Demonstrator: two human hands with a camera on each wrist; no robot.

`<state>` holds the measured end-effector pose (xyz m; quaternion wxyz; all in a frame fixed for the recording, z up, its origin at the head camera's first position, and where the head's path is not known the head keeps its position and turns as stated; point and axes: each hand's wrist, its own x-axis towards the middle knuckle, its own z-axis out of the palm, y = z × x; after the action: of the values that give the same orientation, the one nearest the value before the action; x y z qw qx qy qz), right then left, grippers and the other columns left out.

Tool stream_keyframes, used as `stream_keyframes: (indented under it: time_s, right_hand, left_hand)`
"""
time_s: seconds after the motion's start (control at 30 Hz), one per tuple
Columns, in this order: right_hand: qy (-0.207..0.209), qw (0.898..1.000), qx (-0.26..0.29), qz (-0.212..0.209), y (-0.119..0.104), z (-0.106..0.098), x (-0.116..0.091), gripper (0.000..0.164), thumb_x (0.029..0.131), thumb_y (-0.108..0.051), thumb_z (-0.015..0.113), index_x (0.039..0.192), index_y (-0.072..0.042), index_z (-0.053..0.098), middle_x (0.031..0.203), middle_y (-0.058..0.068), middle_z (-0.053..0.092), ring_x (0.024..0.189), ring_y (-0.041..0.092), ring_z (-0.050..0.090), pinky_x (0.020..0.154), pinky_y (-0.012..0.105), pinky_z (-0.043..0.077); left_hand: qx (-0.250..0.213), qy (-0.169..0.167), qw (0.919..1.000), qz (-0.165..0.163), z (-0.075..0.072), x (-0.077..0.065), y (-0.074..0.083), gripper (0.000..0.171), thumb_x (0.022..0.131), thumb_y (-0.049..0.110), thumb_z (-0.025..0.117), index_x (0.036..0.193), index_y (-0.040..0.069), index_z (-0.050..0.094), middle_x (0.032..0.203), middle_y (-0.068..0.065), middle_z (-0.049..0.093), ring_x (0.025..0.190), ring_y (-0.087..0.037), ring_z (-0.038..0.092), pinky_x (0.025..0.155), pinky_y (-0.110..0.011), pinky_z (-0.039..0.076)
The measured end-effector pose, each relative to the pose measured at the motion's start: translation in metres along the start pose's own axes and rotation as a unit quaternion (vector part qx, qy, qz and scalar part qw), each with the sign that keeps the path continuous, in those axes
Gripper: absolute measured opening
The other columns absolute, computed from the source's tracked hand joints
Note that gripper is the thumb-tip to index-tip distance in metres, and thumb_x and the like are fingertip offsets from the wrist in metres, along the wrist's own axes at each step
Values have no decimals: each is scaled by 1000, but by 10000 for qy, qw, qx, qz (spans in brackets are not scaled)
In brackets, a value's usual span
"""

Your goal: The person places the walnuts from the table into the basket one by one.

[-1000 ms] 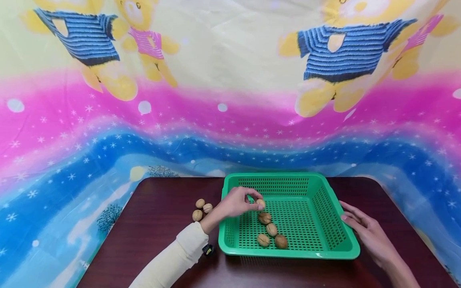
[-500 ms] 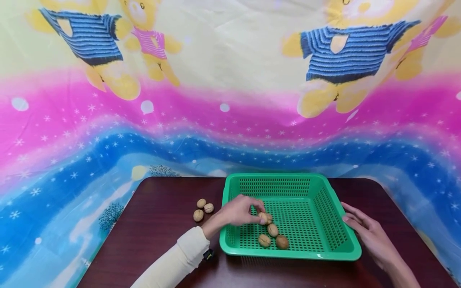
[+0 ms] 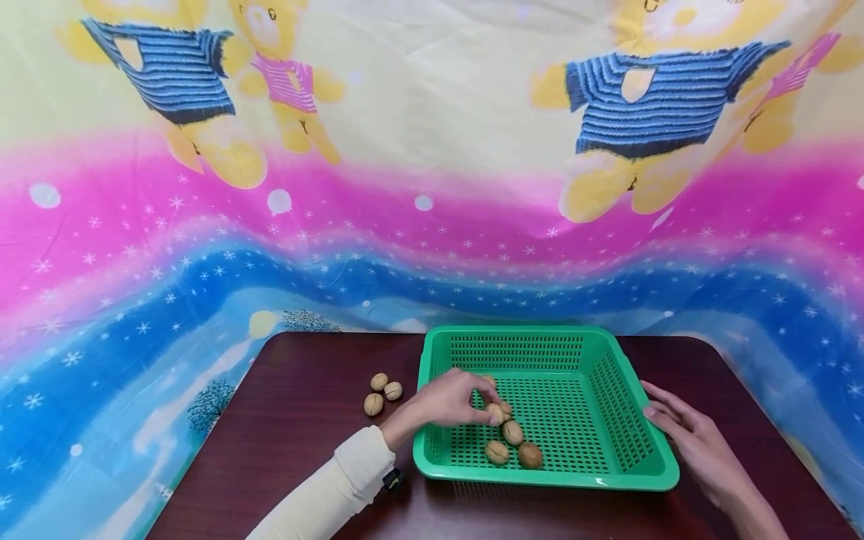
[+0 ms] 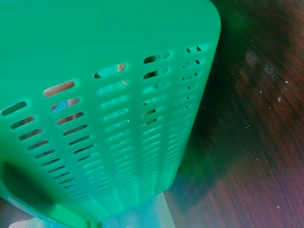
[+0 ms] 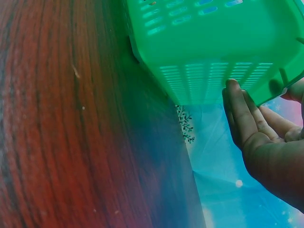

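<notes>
In the head view, my left hand (image 3: pixel 455 397) reaches over the left wall of a green plastic basket (image 3: pixel 540 480). Its thumb and fingers pinch a pale walnut (image 3: pixel 496 414), low over the slotted floor. Part of a darker walnut (image 3: pixel 506 410) shows just beyond it, and another walnut (image 3: pixel 489 381) peeks out behind the fingers. Nearer the front lie several more, among them a round brown walnut (image 3: pixel 530 455). My right hand (image 5: pixel 266 137) holds the basket's right side, fingers against the outer wall and thumb at the rim. The basket wall (image 4: pixel 109 33) mostly hides my left hand in its wrist view.
Three walnuts (image 3: pixel 379 382) lie on the dark wooden table (image 3: pixel 304 450), left of the basket and close to my left forearm. A printed cloth (image 3: pixel 432 247) with bears hangs right behind the table's back edge. The basket sits toward the table's right half.
Within the basket, my left hand has moved slightly toward the near side and lower. A walnut now lies behind its fingers, about where it held one earlier. The right hand has kept its place.
</notes>
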<state>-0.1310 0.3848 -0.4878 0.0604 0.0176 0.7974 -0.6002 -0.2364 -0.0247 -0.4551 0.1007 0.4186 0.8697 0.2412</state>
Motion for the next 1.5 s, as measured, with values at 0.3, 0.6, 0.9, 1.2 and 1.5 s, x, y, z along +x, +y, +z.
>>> stream_keyframes:
  time_s: [0.3,0.6,0.9,1.2,1.5]
  right_hand:
    - [-11,10000,-57,-23,1,0,0,67,117,-35,49,173,-11,21,121,-35,66,106,1,74,83,34,63]
    - [28,9998,-175,-23,1,-2,0,68,116,-36,49,173,-12,21,121,-36,65,107,-1,73,84,31,62]
    - [26,9998,-206,24,0,0,0,68,116,-38,48,173,-12,21,120,-37,63,107,-2,72,84,33,63]
    - [77,9992,-389,48,-2,-1,0,70,116,-41,49,173,-12,22,120,-37,61,108,-7,69,85,27,60]
    - [42,9995,-282,105,-1,1,0,69,116,-40,49,173,-14,21,119,-37,63,106,-3,71,84,32,62]
  left_hand:
    - [-294,192,9994,10,0,-1,0,24,100,37,79,119,23,81,107,17,77,53,0,46,59,-18,43]
    - [-1024,361,9939,-207,-5,0,-2,28,101,33,78,126,21,79,119,1,80,53,-1,45,56,-19,40]
    - [-1640,911,9820,-193,-19,-9,-5,29,102,36,77,127,23,78,120,-1,78,77,-3,62,66,-22,48]
    - [-1937,1982,9564,-924,-57,-47,-37,36,100,35,79,133,19,76,102,-5,78,76,-12,64,60,-27,45]
    - [-2105,2561,9191,-2129,-55,-80,-92,33,97,31,82,128,20,78,107,-4,79,73,-25,63,56,-28,44]
